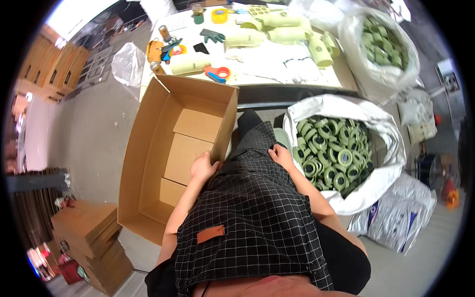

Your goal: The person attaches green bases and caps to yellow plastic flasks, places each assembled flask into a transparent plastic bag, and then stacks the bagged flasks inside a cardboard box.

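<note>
Curling my left hand (203, 167) at one open cardboard box's (147, 153) rim, pinch unclear | head view: box at 9 o'clock, mouth up, long axis 1-to-7 | my right hand (282, 157) touching one checked apron (252, 213), pinch unclear | one white sack (388, 121), many green rings (332, 153), 3 o'clock

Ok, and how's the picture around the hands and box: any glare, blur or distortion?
Head view: the open brown cardboard box bows along its outer left edge; head view: the left hand and right hand look fairly clear; head view: upper left washes out white, crinkled silver plastic bag catches highlights, corners go black.
</note>
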A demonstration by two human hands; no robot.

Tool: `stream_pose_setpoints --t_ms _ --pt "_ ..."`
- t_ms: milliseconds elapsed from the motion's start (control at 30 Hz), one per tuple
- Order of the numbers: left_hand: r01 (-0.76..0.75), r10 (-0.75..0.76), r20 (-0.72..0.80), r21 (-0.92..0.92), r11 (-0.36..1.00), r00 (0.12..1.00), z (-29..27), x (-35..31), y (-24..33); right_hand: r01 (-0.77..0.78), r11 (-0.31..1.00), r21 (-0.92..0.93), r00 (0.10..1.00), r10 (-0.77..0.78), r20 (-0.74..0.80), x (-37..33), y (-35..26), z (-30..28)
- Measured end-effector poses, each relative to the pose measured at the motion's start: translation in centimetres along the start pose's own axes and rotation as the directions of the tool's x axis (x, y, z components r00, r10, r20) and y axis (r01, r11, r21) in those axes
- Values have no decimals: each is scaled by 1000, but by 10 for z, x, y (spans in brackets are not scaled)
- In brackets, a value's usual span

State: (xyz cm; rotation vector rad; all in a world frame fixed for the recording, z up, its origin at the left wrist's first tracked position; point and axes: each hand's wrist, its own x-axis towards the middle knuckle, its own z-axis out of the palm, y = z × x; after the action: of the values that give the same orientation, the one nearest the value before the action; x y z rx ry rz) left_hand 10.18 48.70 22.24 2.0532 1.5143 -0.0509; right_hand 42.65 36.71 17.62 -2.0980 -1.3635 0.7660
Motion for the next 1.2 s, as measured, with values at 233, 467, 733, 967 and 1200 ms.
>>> stream_pose_setpoints --t_ms 233,467,733,967,1200 --pt "199 -192 51 -300 933 980 48 -4 -18 -9 987 -160 978 43 206 124 42 -30" --pt "517 -573 -37 -386 764 819 76 -36 35 -7 952 -307 840 172 515 257 112 -83" --pt "682 -657 200 -319 658 727 93 -8 -25 -125 979 -158 863 187 470 310 139 -106" --pt "-333 297 -450 0 943 842 -58 235 141 -391 907 -156 893 414 174 287 122 -97" --pt "51 -27 67 -382 923 997 104 376 219 -340 901 -268 851 417 319 280 165 -97"
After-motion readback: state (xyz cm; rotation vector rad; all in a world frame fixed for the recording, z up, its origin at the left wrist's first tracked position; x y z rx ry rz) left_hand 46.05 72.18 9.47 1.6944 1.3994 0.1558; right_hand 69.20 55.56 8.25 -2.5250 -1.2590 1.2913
